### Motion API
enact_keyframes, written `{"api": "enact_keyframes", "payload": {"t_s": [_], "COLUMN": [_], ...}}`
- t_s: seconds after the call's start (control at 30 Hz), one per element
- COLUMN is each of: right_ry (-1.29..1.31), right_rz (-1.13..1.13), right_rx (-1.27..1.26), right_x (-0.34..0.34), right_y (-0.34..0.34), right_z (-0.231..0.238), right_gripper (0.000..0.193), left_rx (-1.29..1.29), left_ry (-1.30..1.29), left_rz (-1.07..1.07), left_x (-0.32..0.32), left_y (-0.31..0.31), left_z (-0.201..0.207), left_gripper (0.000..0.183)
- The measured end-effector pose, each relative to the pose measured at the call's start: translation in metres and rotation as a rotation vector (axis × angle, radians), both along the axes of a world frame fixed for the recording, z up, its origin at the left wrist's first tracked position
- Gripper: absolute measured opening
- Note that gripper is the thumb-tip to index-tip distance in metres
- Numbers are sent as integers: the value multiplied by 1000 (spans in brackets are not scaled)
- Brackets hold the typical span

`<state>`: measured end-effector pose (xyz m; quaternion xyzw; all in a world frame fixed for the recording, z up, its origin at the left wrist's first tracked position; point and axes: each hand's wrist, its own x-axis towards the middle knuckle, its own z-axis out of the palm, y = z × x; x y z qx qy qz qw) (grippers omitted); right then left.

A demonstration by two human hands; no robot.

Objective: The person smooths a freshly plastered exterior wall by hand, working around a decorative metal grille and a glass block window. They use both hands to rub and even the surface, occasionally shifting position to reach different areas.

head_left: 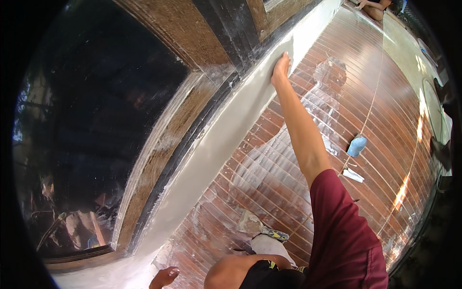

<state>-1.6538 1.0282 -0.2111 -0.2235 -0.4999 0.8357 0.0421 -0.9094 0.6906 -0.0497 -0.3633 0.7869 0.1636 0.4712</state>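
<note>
My right arm, in a maroon sleeve, reaches far ahead along a smooth grey-white plastered ledge (216, 139) below the window frame. Against the ledge's far part presses my right hand (280, 70), thumb up and fingers closed. Whatever it grips, if anything, is hidden behind the hand. Low at the near end of the ledge, my left hand (165, 278) hovers over the floor, its fingers partly hidden and hard to read. By my bent knee lies a putty knife (275, 234) with a dusty blade and a dark-and-yellow handle.
White dust streaks the brown tiled floor (269, 168). A blue crumpled item (357, 145) and a white wrapper (353, 175) lie right of my arm. Dark glass (110, 106) in a worn wooden frame (159, 149) borders the ledge. Another person (374, 7) crouches at the far right.
</note>
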Motion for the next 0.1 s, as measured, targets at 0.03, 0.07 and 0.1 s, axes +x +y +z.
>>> {"api": "enact_keyframes", "payload": {"t_s": [0.03, 0.07, 0.1], "right_ry": [7, 25, 167], "right_rz": [-10, -22, -43], "right_rx": [70, 144, 337], "right_x": [-1, 2, 4], "right_y": [1, 2, 3], "right_z": [10, 19, 30], "right_gripper": [73, 73, 75], "left_rx": [10, 23, 38], "left_ry": [7, 13, 2], "left_rz": [-24, -47, -11], "left_x": [-3, -6, -9], "left_y": [3, 5, 6], "left_z": [1, 1, 2], "left_gripper": [43, 43, 44]}}
